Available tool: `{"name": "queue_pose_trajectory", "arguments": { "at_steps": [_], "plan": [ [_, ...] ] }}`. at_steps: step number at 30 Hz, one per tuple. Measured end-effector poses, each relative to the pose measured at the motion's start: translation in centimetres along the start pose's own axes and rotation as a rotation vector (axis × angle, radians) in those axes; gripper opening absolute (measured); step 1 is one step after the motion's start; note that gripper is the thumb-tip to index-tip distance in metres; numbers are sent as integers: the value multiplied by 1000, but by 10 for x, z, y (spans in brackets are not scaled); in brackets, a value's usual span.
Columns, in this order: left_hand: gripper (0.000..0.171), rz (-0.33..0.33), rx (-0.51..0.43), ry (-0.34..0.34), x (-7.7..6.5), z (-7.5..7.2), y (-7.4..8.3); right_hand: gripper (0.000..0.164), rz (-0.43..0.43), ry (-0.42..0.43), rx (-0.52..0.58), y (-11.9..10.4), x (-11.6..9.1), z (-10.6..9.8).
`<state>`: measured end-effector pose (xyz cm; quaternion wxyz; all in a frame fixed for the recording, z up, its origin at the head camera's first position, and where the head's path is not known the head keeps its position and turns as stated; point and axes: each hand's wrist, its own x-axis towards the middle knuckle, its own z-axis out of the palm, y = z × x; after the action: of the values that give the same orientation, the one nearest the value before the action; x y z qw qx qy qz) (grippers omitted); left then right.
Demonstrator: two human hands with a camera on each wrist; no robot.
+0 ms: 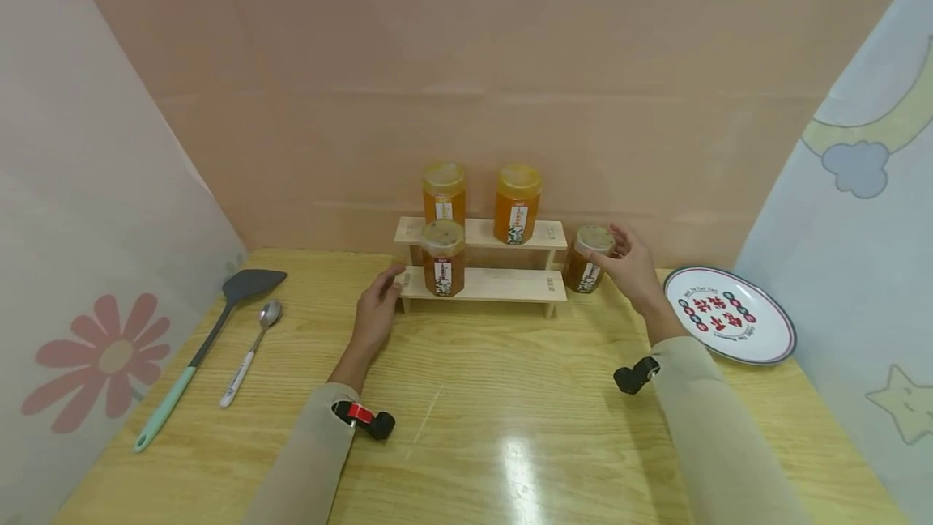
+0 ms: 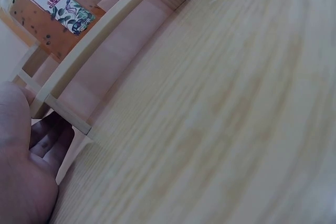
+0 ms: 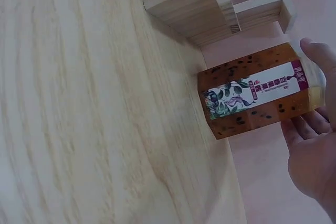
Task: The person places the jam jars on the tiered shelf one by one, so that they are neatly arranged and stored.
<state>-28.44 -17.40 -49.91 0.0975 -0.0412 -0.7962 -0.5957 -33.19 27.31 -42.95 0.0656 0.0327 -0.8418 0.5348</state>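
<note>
A two-step wooden rack (image 1: 503, 283) stands at the table's back. My left hand (image 1: 377, 310) holds the left end of its lower step; in the left wrist view the thumb lies at the board's end and the fingers reach behind the leg. My right hand (image 1: 632, 267) grips a jar of dark orange, seeded jam (image 3: 257, 92) around its lid, just right of the rack. Whether its base touches the table I cannot tell. A similar jam jar (image 1: 443, 262) sits on the lower step's left. Two brighter orange jars, one left (image 1: 437, 205) and one right (image 1: 517, 213), occupy the upper step.
On the left lie a spatula (image 1: 211, 330) with a mint handle and a metal spoon (image 1: 255, 347) with a white handle. A white oval plate (image 1: 773, 330) with red lettering lies at the right. A pinkish backdrop (image 1: 496, 47) rises behind the table (image 1: 481, 395).
</note>
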Motion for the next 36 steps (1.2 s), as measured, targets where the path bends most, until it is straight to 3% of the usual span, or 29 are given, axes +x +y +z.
{"name": "queue_pose_trajectory", "arguments": {
  "at_steps": [7, 21, 36],
  "plan": [
    [44, 24, 1, -2, 1, 0, 3, 77, -14, 18, -15, -1, 0, 3],
    [42, 4, 0, 3, -2, -1, 4, 75, -21, 54, -69, 0, -6, 0],
    [42, -1, -8, -1, -1, 1, 1, 77, 28, 29, 11, -9, -24, -12]
  ]
}}
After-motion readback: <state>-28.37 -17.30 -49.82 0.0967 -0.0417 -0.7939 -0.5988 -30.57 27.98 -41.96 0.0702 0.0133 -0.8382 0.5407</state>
